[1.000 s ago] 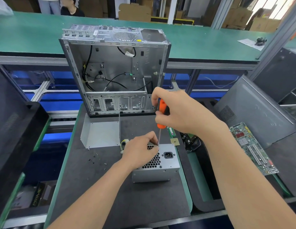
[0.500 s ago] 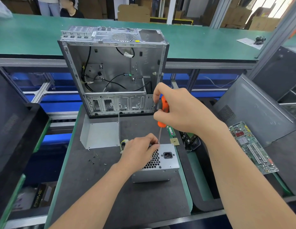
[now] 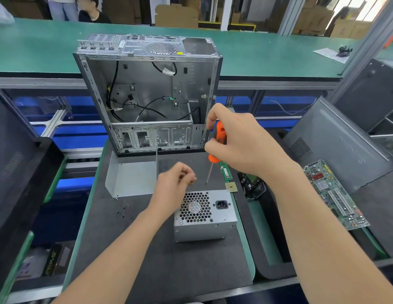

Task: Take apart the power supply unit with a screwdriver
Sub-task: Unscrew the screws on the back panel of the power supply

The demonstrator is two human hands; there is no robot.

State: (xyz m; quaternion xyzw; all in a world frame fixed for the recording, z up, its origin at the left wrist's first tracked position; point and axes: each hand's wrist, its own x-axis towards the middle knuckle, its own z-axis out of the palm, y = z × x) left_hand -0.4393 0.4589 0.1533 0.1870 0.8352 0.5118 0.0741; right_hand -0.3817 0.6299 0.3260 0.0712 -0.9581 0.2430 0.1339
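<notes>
Orange screwdriver (image 3: 213, 158) lifted off power supply (image 3: 204, 216), left hand (image 3: 175, 183) withdrawn

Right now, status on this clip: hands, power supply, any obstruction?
Right hand grips screwdriver, tip clear of power supply. Left hand hovers, fingers curled, contents unclear. Power supply on mat, casing closed. Nothing blocking.

Head cam, wide-angle, looks fwd and down, close over bench (image 3: 147, 260); edges prob. warped.
</notes>
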